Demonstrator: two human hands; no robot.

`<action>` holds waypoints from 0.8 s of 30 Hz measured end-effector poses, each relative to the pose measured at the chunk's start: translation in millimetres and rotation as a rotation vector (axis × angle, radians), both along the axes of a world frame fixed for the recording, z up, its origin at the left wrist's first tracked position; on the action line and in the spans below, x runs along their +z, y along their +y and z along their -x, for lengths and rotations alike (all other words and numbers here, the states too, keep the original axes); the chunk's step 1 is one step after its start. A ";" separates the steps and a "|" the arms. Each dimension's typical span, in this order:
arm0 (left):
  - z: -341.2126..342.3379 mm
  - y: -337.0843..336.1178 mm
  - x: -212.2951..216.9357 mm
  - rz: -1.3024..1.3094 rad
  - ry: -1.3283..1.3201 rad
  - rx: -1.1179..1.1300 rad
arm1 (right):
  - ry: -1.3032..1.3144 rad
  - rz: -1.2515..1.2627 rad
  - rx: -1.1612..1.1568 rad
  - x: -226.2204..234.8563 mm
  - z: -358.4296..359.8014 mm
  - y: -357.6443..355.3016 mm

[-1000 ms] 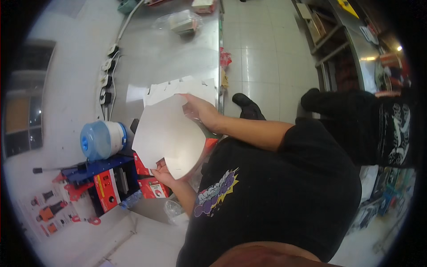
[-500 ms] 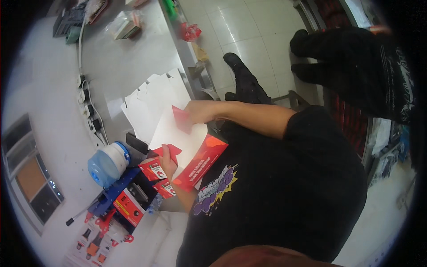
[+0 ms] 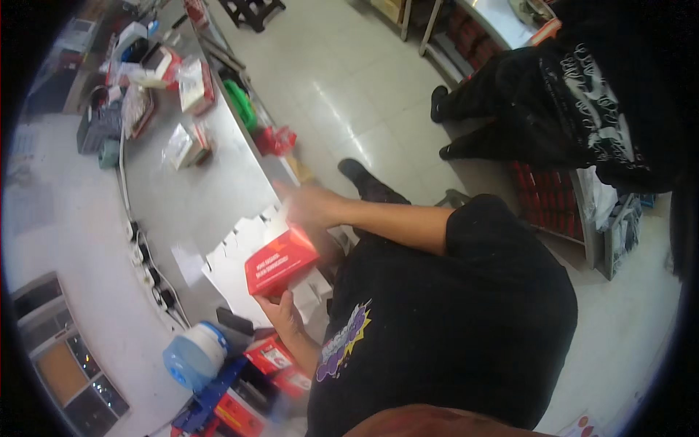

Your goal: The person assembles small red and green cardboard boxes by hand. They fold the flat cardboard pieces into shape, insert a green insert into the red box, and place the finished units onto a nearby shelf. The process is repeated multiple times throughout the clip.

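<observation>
My left hand (image 3: 282, 312) grips a small red carton (image 3: 280, 261) from below and holds it just above the steel counter (image 3: 189, 197). The carton is folded into a box shape, its printed side facing up. My right hand (image 3: 309, 206) is blurred with motion just past the carton's far upper corner. Whether it touches the carton is unclear. Flat white cardboard blanks (image 3: 233, 251) lie on the counter under the carton.
A blue-and-white round container (image 3: 193, 357), more red cartons (image 3: 271, 358) and a blue rack (image 3: 211, 397) sit beside my left arm. Bagged packets (image 3: 188, 144) and a green object (image 3: 240, 105) lie farther along the counter. Another person in black (image 3: 582, 109) stands by shelves (image 3: 546, 207).
The large white sheet I held open has been folded into the closed red carton. The view has swung along the counter, and my right hand has lifted off the carton.
</observation>
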State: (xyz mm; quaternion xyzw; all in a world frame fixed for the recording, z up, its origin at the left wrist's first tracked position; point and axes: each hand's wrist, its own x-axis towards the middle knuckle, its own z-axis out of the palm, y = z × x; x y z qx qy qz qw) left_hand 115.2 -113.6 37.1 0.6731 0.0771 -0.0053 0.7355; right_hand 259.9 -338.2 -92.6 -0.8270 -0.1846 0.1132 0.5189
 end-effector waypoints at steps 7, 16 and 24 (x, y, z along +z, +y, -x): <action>-33.0 -8.7 -10.2 0.306 0.083 -0.076 | 0.210 -0.494 -0.437 84.4 -6.0 -14.6; -74.2 -30.5 3.4 0.575 0.199 0.128 | 0.233 -0.350 -0.230 162.6 -19.1 -25.0; -45.5 -14.2 0.7 0.377 0.014 0.330 | 0.254 -0.319 -0.082 154.1 -13.1 4.8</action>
